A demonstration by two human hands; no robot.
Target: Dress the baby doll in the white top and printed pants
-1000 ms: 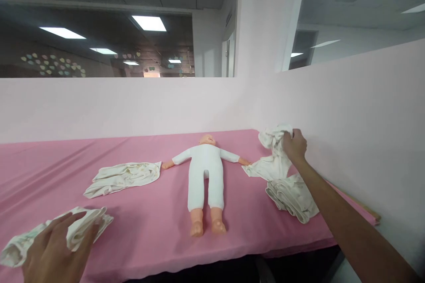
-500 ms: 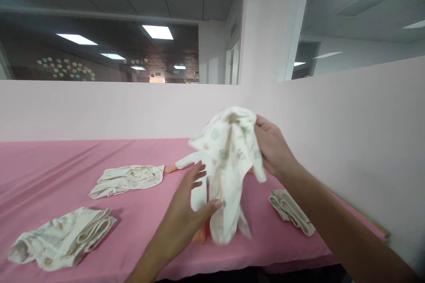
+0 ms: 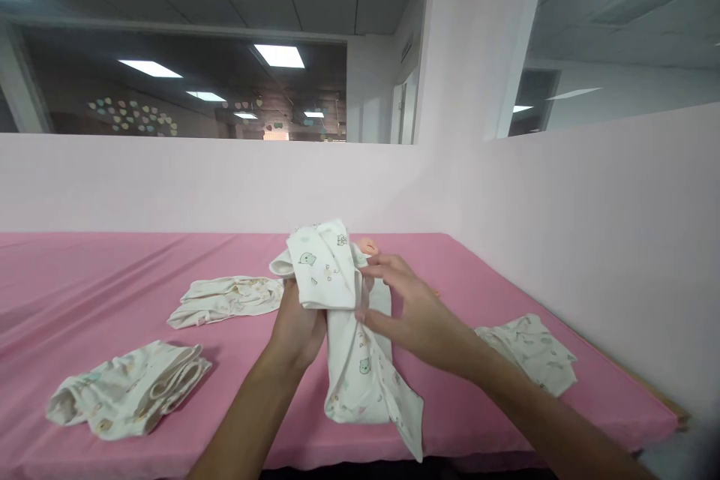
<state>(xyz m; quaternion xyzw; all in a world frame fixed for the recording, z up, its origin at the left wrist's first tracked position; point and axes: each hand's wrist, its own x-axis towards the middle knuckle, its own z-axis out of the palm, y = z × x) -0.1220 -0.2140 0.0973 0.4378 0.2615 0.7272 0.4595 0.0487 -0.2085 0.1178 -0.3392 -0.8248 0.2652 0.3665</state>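
Observation:
A white baby garment (image 3: 360,360) with small green animal prints hangs in front of me, one part draped over my left hand (image 3: 298,322). The fingers of my left hand are hidden under the cloth. My right hand (image 3: 410,307) is at the garment's right side, its thumb and fingers apart near the fabric's edge. Behind the garment, a doll (image 3: 368,246) lies mostly covered from view; only a bit of its head shows.
A pink cloth (image 3: 241,360) covers the table. Folded white garments lie at the near left (image 3: 132,390) and farther back left (image 3: 228,298). Another printed white cloth (image 3: 540,352) lies at the right, partly behind my right forearm. Walls stand behind and to the right.
The garment has turned and moved slightly left, from my right hand onto my left hand. My right hand has come down and opened. The view has shifted, showing more of the right-hand cloth.

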